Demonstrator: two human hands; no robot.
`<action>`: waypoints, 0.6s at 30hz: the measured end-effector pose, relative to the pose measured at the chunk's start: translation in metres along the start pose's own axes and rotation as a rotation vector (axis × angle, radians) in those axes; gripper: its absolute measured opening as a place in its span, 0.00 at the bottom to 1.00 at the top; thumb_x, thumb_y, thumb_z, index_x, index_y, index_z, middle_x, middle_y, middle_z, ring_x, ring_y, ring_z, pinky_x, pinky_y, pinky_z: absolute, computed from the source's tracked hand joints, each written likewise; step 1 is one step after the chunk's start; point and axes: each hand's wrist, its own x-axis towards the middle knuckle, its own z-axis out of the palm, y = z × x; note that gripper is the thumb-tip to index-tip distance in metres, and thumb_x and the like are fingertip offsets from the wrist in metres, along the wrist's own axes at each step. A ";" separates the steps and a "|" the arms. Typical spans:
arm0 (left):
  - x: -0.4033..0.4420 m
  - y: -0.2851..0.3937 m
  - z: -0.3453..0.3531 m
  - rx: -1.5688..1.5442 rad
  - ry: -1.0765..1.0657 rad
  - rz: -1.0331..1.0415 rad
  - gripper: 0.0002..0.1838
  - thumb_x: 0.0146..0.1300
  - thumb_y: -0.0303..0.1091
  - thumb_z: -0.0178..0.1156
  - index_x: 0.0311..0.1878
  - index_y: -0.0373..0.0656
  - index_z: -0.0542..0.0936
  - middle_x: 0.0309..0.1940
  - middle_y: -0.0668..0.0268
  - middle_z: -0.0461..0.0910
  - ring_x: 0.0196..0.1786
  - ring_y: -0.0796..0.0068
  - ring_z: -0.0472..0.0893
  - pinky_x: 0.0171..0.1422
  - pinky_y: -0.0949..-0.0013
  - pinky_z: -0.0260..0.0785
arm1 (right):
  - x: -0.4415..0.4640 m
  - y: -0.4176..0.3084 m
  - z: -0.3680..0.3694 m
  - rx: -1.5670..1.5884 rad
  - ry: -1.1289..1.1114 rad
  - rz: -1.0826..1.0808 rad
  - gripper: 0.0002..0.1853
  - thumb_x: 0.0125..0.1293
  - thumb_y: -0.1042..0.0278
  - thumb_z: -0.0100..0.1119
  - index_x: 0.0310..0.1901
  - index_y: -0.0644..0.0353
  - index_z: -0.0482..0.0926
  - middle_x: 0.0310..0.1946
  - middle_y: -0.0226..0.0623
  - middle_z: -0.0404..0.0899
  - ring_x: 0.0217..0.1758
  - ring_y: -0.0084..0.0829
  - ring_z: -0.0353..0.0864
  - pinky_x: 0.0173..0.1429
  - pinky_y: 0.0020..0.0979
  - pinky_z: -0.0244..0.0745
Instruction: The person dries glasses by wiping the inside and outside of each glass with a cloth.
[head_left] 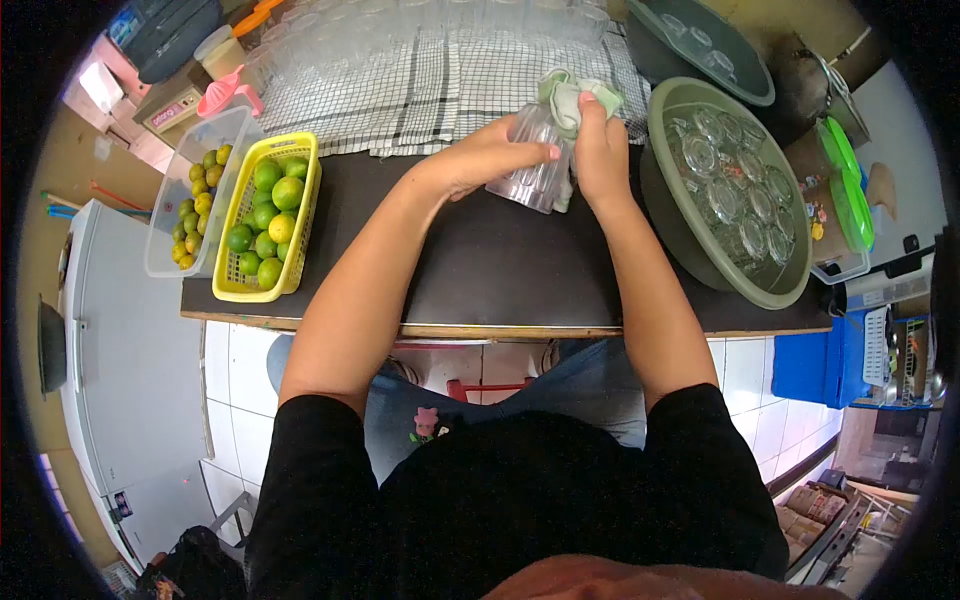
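A clear ribbed drinking glass [532, 178] is tilted above the dark table, with my left hand [482, 160] wrapped round its side. My right hand [603, 150] grips a pale green and white cloth [566, 104] at the glass's right side. Part of the cloth hangs down along the glass; whether any of it is inside, I cannot tell. To the right of my right hand stands a large grey-green basin [668, 200] holding many wet glasses [722, 200].
Rows of upturned glasses [400, 25] stand on a checked cloth [415, 95] at the back. At left are a yellow basket [312, 190] of limes and a clear tub [165, 235] of small citrus. A second basin [755, 92] with glasses sits behind right.
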 end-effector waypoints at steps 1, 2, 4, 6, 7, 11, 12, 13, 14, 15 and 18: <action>0.000 -0.001 -0.001 0.033 -0.033 0.044 0.30 0.71 0.44 0.69 0.69 0.34 0.75 0.53 0.62 0.85 0.51 0.76 0.84 0.57 0.68 0.79 | 0.000 -0.002 0.002 -0.007 0.015 -0.032 0.28 0.83 0.47 0.48 0.37 0.66 0.84 0.29 0.37 0.85 0.37 0.29 0.83 0.44 0.37 0.76; 0.002 -0.001 -0.001 0.042 -0.011 0.011 0.29 0.69 0.40 0.70 0.67 0.34 0.76 0.51 0.62 0.86 0.50 0.75 0.84 0.57 0.68 0.79 | -0.004 -0.003 0.005 0.012 0.032 -0.112 0.28 0.83 0.48 0.48 0.36 0.66 0.84 0.27 0.37 0.84 0.34 0.30 0.83 0.41 0.38 0.75; 0.000 0.003 0.011 0.085 0.030 0.081 0.27 0.69 0.40 0.69 0.64 0.33 0.78 0.49 0.62 0.86 0.49 0.75 0.84 0.57 0.67 0.78 | -0.001 0.004 0.003 0.017 0.048 -0.149 0.27 0.83 0.49 0.48 0.35 0.66 0.83 0.26 0.37 0.83 0.32 0.30 0.82 0.39 0.38 0.74; 0.001 -0.006 0.019 0.140 0.093 0.127 0.26 0.68 0.41 0.69 0.61 0.31 0.78 0.48 0.61 0.87 0.49 0.74 0.85 0.56 0.67 0.78 | -0.003 0.000 -0.002 -0.013 0.070 -0.193 0.27 0.83 0.50 0.48 0.34 0.66 0.82 0.23 0.36 0.81 0.28 0.30 0.81 0.36 0.39 0.74; 0.002 -0.008 0.021 0.196 0.100 0.143 0.27 0.67 0.41 0.70 0.61 0.30 0.78 0.48 0.60 0.87 0.49 0.73 0.85 0.56 0.66 0.78 | -0.002 0.002 -0.003 -0.015 0.075 -0.192 0.27 0.83 0.50 0.48 0.34 0.66 0.82 0.23 0.36 0.81 0.28 0.30 0.81 0.36 0.39 0.74; -0.002 -0.007 0.026 0.528 0.169 0.241 0.32 0.57 0.42 0.76 0.56 0.29 0.76 0.45 0.51 0.85 0.47 0.61 0.85 0.55 0.60 0.78 | 0.007 0.007 -0.004 0.019 0.195 -0.335 0.25 0.82 0.52 0.48 0.35 0.66 0.83 0.26 0.36 0.83 0.31 0.31 0.82 0.39 0.38 0.75; -0.006 -0.002 0.029 0.778 0.239 0.304 0.33 0.54 0.43 0.78 0.54 0.30 0.76 0.44 0.49 0.83 0.46 0.56 0.85 0.55 0.58 0.78 | 0.009 0.006 -0.003 0.102 0.241 -0.222 0.26 0.82 0.51 0.48 0.36 0.66 0.83 0.29 0.36 0.85 0.32 0.31 0.83 0.41 0.37 0.76; -0.008 0.004 0.029 0.809 0.245 0.334 0.34 0.50 0.43 0.80 0.53 0.32 0.75 0.46 0.46 0.81 0.47 0.48 0.83 0.55 0.55 0.77 | 0.017 0.006 -0.004 0.287 0.299 -0.059 0.27 0.82 0.49 0.46 0.38 0.66 0.84 0.32 0.35 0.85 0.35 0.31 0.83 0.43 0.37 0.76; -0.007 0.004 0.028 0.820 0.255 0.443 0.35 0.49 0.43 0.80 0.53 0.33 0.75 0.48 0.47 0.80 0.49 0.49 0.83 0.56 0.55 0.77 | 0.023 0.004 -0.006 0.472 0.355 0.108 0.29 0.82 0.47 0.44 0.40 0.67 0.84 0.34 0.34 0.86 0.37 0.30 0.83 0.45 0.37 0.77; -0.005 0.006 0.026 0.828 0.266 0.554 0.35 0.48 0.43 0.81 0.54 0.34 0.75 0.50 0.48 0.80 0.50 0.49 0.83 0.56 0.55 0.77 | 0.024 -0.005 -0.002 0.628 0.364 0.187 0.35 0.83 0.39 0.40 0.43 0.67 0.85 0.36 0.33 0.85 0.39 0.28 0.82 0.47 0.37 0.76; -0.005 0.009 0.020 0.819 0.279 0.564 0.38 0.48 0.43 0.80 0.59 0.34 0.75 0.54 0.49 0.78 0.54 0.48 0.82 0.60 0.55 0.77 | 0.018 -0.010 0.006 0.688 0.411 0.128 0.40 0.84 0.33 0.37 0.44 0.68 0.85 0.37 0.34 0.84 0.39 0.28 0.82 0.49 0.38 0.77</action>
